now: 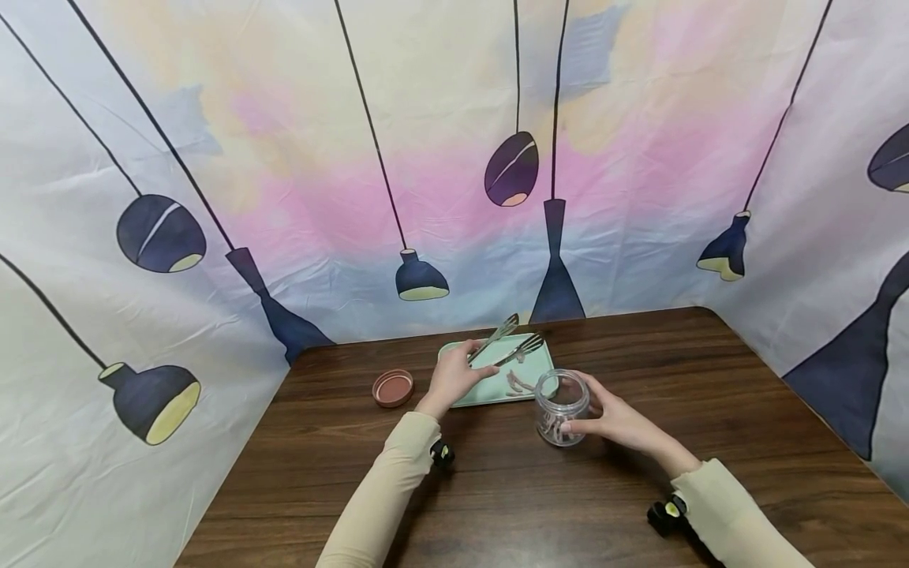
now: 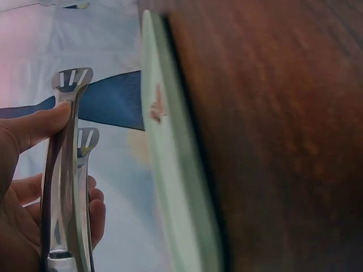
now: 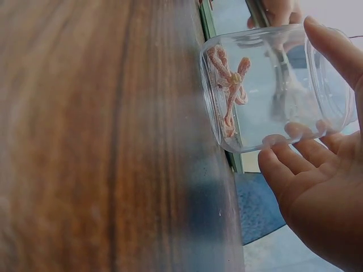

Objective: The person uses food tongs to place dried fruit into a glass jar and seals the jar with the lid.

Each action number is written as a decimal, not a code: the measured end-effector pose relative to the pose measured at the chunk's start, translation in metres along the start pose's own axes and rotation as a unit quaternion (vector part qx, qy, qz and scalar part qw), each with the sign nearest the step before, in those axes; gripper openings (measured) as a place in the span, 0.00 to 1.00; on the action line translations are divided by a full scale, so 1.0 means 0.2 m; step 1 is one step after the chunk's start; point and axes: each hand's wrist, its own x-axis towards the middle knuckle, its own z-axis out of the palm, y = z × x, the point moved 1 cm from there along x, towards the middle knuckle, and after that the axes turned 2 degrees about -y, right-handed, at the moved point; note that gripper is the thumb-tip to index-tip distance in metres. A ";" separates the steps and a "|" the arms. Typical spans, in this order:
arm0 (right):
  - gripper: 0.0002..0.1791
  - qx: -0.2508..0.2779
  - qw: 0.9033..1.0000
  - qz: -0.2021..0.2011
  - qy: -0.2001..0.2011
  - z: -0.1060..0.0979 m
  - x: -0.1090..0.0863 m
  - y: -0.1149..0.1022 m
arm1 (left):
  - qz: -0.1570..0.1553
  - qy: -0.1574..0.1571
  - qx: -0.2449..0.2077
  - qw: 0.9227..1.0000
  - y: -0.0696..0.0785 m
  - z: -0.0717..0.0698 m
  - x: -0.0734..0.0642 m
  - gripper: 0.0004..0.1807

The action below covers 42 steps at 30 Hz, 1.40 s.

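Observation:
My left hand (image 1: 457, 377) grips a pair of metal tongs (image 2: 67, 164), thumb on one arm and fingers round the other. The slotted tips stand apart with nothing between them, over a mint-green tray (image 1: 483, 392). A few pinkish strips (image 1: 518, 383) lie on that tray. My right hand (image 1: 616, 418) holds a clear open jar (image 1: 561, 410) by its side, thumb on one side and fingers on the other. In the right wrist view several pinkish, twisted strips (image 3: 229, 85) lie at the jar's bottom.
A reddish-brown round lid (image 1: 393, 388) lies on the wooden table (image 1: 497, 505), left of the tray. The tray sits near the table's back edge. Behind the table hangs a cloth (image 1: 454, 189) printed with lamps.

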 end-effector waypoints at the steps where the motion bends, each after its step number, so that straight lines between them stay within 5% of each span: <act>1: 0.56 -0.001 1.000 -0.001 0.001 0.00 0.00 0.00 | 0.000 -0.003 -0.001 1.000 -0.01 0.01 0.00 0.34; 23: 0.56 -0.005 1.000 0.010 0.002 -0.01 0.00 -0.01 | -0.043 -0.044 0.025 0.998 -0.07 0.10 0.02 0.33; 42: 0.56 -0.002 1.000 -0.001 0.004 0.00 0.00 0.00 | -0.017 -0.023 0.089 0.996 -0.04 0.08 0.04 0.23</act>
